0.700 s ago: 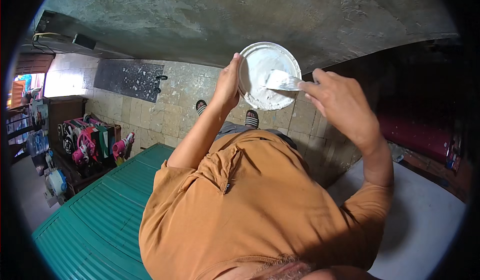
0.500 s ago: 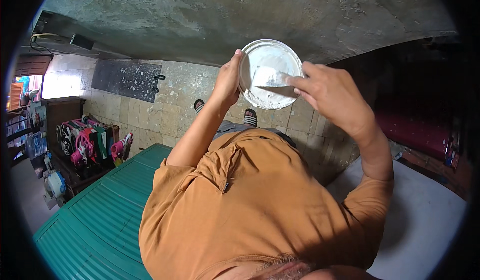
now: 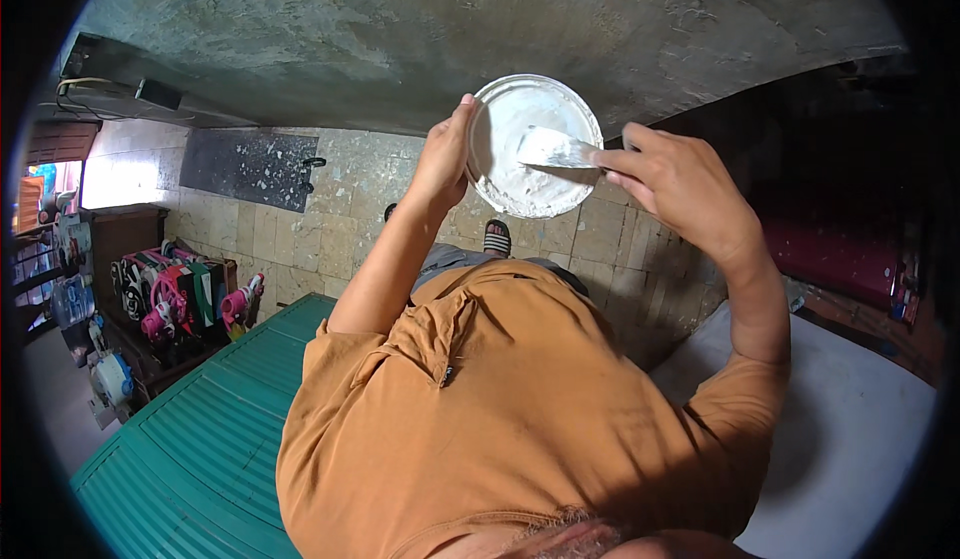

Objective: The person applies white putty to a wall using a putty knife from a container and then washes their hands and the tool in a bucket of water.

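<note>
My left hand (image 3: pixel 445 156) grips the left rim of a round white lid-like dish (image 3: pixel 584 107), its thumb on the edge and the other fingers mostly hidden beneath. White paste (image 3: pixel 520 109) is smeared across the inside of the dish, with lumps along the near rim. In my right hand (image 3: pixel 672 181) is a putty knife (image 3: pixel 556 149), held by its handle end between thumb and fingers. Its broad blade, coated white, lies over the paste near the middle of the dish. Both hands are up in front of the wall.
A rough grey plastered wall (image 3: pixel 420 39) rises ahead. Below it runs a tiled floor (image 3: pixel 330 219) with a speckled dark mat (image 3: pixel 248 167). Left stand a green ribbed cabinet (image 3: pixel 220 409) and pink-and-black items (image 3: pixel 175 289). A white surface (image 3: pixel 850 429) and a dark red object (image 3: pixel 830 259) are right.
The dish and my left hand have shifted slightly left. The putty knife has turned a little in my right hand, and its blade now shows more of its white-coated face.
</note>
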`<state>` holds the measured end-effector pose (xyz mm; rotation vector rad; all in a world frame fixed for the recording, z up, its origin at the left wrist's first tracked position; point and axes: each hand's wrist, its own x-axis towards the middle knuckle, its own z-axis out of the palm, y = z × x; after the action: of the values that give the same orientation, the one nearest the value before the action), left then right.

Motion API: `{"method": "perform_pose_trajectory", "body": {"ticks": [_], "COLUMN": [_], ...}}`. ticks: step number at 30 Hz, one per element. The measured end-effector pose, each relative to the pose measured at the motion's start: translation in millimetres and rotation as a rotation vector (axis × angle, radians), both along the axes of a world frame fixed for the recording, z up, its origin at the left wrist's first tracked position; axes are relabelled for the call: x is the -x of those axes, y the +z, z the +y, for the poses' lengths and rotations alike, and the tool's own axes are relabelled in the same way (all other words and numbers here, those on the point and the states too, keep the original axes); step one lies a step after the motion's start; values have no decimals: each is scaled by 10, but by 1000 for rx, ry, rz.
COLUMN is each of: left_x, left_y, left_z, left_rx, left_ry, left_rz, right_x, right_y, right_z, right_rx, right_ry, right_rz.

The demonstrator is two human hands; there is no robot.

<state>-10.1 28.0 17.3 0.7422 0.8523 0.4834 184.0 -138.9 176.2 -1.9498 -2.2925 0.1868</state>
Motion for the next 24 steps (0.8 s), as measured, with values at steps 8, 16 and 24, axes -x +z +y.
{"method": "perform_pose_trajectory", "body": {"ticks": [8,16,24], "left_x": [-25,-33,-39], "left_y": [50,69,155], "left_z": [-49,-55,-42], "left_rx": [21,6,11], "left_ry": [15,7,-12], "left_rz": [9,24,-12], "right_x": [8,-70,-84], "right_y": [75,192,147], "right_z": [-141,-213,-293], "right_rx": [58,81,52], "right_ry": [-48,-46,-54], "right_rz": [49,0,-71]}}
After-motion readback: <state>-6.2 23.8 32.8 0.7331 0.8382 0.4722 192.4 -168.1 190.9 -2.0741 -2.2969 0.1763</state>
